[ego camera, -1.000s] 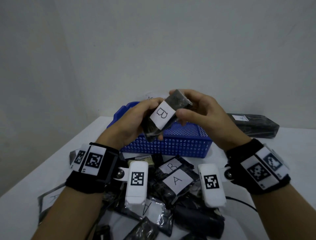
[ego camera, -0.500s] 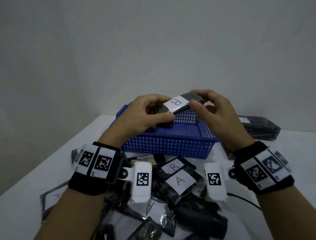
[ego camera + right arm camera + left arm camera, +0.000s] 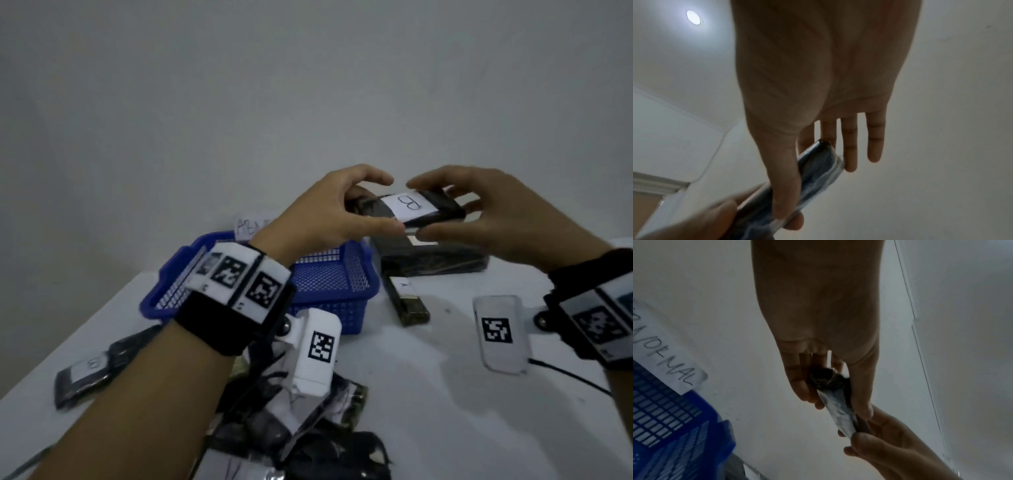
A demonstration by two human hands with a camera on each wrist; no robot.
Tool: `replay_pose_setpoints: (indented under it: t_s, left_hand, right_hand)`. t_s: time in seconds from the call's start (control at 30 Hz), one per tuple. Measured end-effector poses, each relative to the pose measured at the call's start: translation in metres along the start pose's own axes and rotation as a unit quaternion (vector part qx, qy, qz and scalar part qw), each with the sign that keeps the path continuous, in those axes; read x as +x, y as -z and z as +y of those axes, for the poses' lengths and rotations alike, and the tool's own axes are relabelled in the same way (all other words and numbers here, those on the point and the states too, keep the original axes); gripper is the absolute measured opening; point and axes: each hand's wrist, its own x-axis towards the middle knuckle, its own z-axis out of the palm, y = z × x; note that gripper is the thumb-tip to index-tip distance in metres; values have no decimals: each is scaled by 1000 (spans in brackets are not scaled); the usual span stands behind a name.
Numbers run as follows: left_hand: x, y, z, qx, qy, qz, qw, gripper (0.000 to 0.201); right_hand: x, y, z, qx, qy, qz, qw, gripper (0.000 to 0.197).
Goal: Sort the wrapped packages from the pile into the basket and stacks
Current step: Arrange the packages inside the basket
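Both hands hold one black wrapped package (image 3: 416,209) with a white label marked B, level in the air just above a dark stack (image 3: 431,258) at the back right. My left hand (image 3: 346,212) pinches its left end between thumb and fingers (image 3: 797,381). My right hand (image 3: 455,212) pinches its right end; in the right wrist view the thumb (image 3: 785,178) lies along the package (image 3: 818,165). The blue basket (image 3: 329,281) stands left of the stack. The pile (image 3: 308,421) of wrapped packages lies near me, under my left forearm.
A narrow package labelled A (image 3: 407,301) lies between basket and stack. Another package marked B (image 3: 85,373) lies at the table's left edge. A paper sign (image 3: 668,353) leans behind the basket against the wall. A black cable (image 3: 575,377) runs at the right.
Both hands have carried the B package from over the basket to the right, above the dark stack, and turned it level. The view has shifted right.
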Motion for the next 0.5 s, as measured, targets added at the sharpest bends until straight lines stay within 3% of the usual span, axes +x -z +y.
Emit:
replay_pose_setpoints:
  t_s: [0.2,0.3,0.4,0.5]
  left_hand:
    - [62,-55,-6,177,58,-67,980,83]
    - [86,-79,-6,239,89,-107,961,70]
    - [101,-103,-8,325,115,-212,914,42]
    - [106,-124,-13,357,158,-313,866,42]
  right_hand:
    - [-1,19,84,-91,-79,-6,993,44]
    - [2,14,128,-113,-124,-22,986,43]
    - [7,-4,154,-133,-164,-63,975,46]
    - [9,-22,169,-135,-183,-113,967,46]
